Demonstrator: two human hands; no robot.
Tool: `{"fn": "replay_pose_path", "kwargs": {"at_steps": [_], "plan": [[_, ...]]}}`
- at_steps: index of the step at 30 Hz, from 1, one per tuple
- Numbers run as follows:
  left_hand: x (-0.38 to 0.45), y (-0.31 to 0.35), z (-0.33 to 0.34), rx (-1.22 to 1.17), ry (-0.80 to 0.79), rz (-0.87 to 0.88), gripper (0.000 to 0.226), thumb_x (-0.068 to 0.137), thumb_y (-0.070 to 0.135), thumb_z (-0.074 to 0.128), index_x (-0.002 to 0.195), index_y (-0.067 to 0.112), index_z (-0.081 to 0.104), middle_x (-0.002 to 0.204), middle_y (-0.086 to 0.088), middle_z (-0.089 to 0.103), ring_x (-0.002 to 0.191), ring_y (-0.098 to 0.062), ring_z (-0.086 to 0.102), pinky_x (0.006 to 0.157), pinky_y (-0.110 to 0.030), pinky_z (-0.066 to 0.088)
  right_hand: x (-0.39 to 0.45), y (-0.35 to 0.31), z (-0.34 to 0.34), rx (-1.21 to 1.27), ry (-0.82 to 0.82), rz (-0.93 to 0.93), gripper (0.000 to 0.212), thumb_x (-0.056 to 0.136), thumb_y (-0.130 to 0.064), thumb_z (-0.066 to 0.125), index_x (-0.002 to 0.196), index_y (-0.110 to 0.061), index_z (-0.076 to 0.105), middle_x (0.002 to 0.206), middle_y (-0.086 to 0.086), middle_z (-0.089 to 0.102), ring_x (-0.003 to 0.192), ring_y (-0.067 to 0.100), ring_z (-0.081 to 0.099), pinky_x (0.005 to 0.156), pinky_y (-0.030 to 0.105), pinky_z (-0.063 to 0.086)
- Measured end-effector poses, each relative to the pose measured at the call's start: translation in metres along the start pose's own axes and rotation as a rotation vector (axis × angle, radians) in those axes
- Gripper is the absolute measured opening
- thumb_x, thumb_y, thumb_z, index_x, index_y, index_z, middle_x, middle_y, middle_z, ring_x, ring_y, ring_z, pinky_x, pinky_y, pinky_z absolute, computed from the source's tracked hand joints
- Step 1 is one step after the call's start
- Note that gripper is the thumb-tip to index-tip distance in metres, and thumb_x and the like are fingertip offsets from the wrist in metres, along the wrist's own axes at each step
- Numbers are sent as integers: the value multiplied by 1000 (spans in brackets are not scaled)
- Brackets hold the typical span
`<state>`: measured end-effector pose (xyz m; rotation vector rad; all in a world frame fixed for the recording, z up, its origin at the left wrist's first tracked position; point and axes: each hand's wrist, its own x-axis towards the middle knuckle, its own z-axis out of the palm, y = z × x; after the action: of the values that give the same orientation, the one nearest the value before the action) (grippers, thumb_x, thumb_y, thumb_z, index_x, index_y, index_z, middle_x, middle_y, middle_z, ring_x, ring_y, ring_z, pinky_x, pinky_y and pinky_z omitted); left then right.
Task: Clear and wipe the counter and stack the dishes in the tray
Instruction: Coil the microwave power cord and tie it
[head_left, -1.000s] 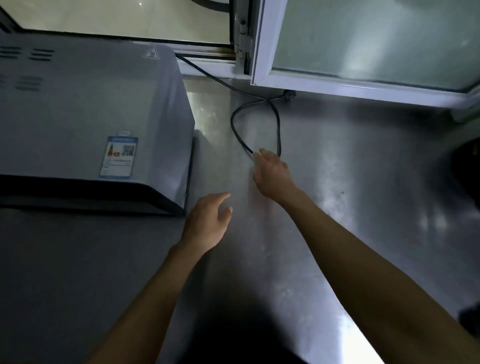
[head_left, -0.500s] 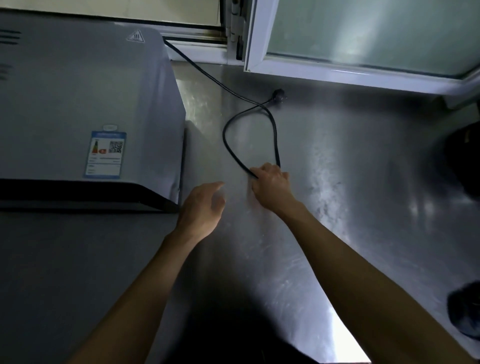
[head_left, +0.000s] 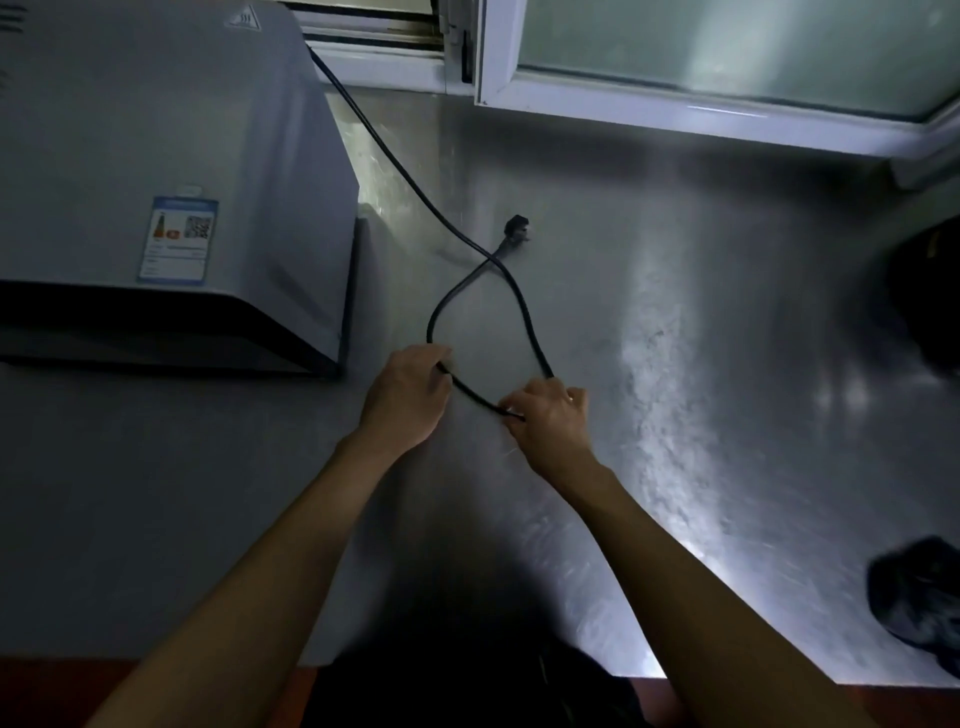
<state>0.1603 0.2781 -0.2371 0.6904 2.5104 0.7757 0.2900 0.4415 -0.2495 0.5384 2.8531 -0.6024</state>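
A black power cable (head_left: 524, 317) runs from behind the grey appliance (head_left: 156, 171) and lies in a loop on the steel counter (head_left: 701, 364), its plug (head_left: 517, 228) resting free near the window. My left hand (head_left: 408, 397) grips the near left part of the loop. My right hand (head_left: 550, 421) pinches the loop's near right bend. A short stretch of cable spans between the two hands.
A white window frame (head_left: 675, 111) borders the counter's back. A dark crumpled cloth (head_left: 919, 603) lies at the right front edge, and another dark object (head_left: 930, 291) sits at the far right. The counter's front edge runs along the bottom.
My left hand moved forward and took hold of the cable. My right hand, touching the loop before, now pinches it and has drawn the loop nearer. The camera tilted down.
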Motion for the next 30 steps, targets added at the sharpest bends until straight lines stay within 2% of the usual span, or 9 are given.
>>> {"fn": "replay_pose_path", "kwargs": {"at_steps": [3, 7, 10, 12, 15, 18, 21, 28, 30], "plan": [[-4, -3, 9, 60, -46, 52, 38, 96, 17, 53, 134, 15, 57, 141, -6, 53, 131, -24, 44, 112, -38, 36, -9, 4, -3, 20, 86, 2, 12, 92, -23, 62, 97, -23, 74, 94, 0, 66, 96, 26, 57, 87, 44, 32], [-5, 5, 12, 240, -27, 215, 36, 90, 16, 56, 126, 16, 58, 137, -3, 52, 127, -28, 43, 98, -49, 45, -16, 5, -22, 114, 203, -21, 17, 95, -26, 53, 98, -23, 70, 93, -4, 69, 92, 22, 61, 90, 45, 36], [-3, 15, 11, 263, -9, 240, 34, 91, 17, 59, 125, 14, 60, 138, -5, 53, 133, -29, 41, 101, -51, 44, -20, 0, -45, 157, 283, -74, 18, 97, -25, 52, 98, -21, 69, 91, -4, 69, 88, 23, 60, 88, 46, 39], [0, 21, 10, 224, 31, 280, 25, 92, 17, 62, 116, 13, 64, 128, -6, 61, 126, -29, 48, 97, -53, 47, -22, -1, -60, 167, 343, -117, 14, 98, -22, 55, 99, -20, 69, 91, -4, 68, 87, 23, 59, 86, 46, 40], [5, 25, 3, 182, 97, 315, 12, 95, 21, 61, 105, 17, 66, 106, -2, 67, 102, -25, 59, 81, -50, 51, -25, 0, -84, 186, 400, -166, 11, 98, -19, 58, 101, -19, 69, 92, -3, 67, 89, 24, 58, 86, 47, 41], [2, 31, -9, 182, 148, 368, 17, 97, 26, 53, 97, 15, 65, 93, -4, 67, 86, -28, 60, 71, -46, 50, -27, 4, -105, 183, 433, -189, 14, 99, -21, 56, 101, -19, 70, 92, -2, 67, 90, 25, 58, 87, 47, 41], [-6, 41, -24, 174, 238, 418, 28, 99, 32, 46, 91, 13, 64, 83, -6, 64, 78, -30, 57, 67, -42, 47, -28, 9, -119, 170, 461, -213, 17, 99, -23, 54, 101, -18, 70, 92, -1, 67, 89, 27, 59, 86, 48, 42], [-23, 64, -49, 171, 360, 469, 51, 104, 46, 31, 98, 12, 69, 80, -4, 69, 70, -30, 58, 64, -41, 45, -31, 14, -138, 197, 492, -303, 21, 101, -25, 53, 113, -18, 69, 100, 0, 66, 96, 25, 57, 87, 42, 41], [-26, 74, -58, 166, 379, 483, 48, 103, 44, 33, 103, 13, 69, 84, -3, 69, 73, -29, 59, 65, -39, 43, -29, 17, -146, 183, 498, -334, 22, 100, -23, 56, 118, -18, 67, 106, 1, 66, 100, 24, 56, 88, 41, 42]]}}
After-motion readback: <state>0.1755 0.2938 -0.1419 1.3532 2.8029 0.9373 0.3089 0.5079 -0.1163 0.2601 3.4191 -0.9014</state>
